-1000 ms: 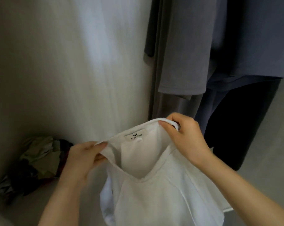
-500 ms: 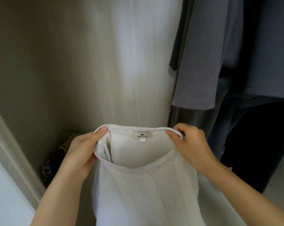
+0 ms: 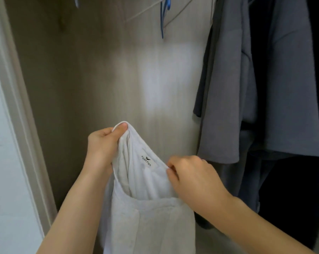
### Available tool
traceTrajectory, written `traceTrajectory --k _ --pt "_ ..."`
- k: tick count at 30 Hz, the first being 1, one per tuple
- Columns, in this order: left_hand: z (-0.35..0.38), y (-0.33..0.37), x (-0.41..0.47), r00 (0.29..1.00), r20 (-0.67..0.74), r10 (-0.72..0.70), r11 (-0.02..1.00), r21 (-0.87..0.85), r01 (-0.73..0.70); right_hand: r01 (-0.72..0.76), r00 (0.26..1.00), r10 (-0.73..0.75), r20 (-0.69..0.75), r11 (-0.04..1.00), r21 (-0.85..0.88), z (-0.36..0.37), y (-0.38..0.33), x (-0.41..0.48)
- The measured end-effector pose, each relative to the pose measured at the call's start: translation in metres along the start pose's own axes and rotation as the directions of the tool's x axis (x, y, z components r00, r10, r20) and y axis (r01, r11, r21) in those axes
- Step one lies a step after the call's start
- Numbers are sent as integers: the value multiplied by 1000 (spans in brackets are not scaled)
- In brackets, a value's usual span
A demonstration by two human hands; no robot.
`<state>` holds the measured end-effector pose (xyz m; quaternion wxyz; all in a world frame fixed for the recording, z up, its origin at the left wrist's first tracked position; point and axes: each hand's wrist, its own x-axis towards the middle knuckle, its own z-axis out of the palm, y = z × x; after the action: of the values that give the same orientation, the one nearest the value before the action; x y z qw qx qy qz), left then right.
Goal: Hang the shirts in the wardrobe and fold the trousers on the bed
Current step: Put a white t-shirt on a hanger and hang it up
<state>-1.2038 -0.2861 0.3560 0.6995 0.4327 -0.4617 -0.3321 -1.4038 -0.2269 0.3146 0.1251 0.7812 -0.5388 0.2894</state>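
As my left hand (image 3: 102,145) lifts its pinch of the white shirt (image 3: 147,217) above my pinching right hand (image 3: 195,178), a usable blue hanger (image 3: 162,24) appears overhead.

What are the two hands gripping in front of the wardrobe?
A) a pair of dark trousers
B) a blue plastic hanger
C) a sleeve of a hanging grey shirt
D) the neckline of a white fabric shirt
D: the left hand and right hand each pinch the neckline of the white fabric shirt, its label showing between them.

collar tilted, view lifted

left hand (image 3: 102,146) has risen with the white shirt (image 3: 151,213) collar; right hand (image 3: 195,177) sits lower; blue hanger (image 3: 163,17) now visible.
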Motion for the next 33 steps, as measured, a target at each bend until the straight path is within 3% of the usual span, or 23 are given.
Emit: traceTrajectory --k 8,18,24,29,33 --pt "25 48 36 984 62 167 986 -6 -167 72 976 -66 -208 997 19 -66 -22 47" --pt "47 92 85 958 80 276 960 -62 -272 55 913 -53 -404 998 -8 -150 -1 141" --pt "58 110 104 949 92 303 951 -89 -295 23 864 -80 -497 993 -119 -200 6 183" --pt "65 119 117 941 102 323 944 -98 -314 -43 778 -173 -604 944 -326 -242 10 217" --pt "70 122 126 936 111 335 942 -74 -329 -149 778 -139 -613 907 -395 -271 5 251"
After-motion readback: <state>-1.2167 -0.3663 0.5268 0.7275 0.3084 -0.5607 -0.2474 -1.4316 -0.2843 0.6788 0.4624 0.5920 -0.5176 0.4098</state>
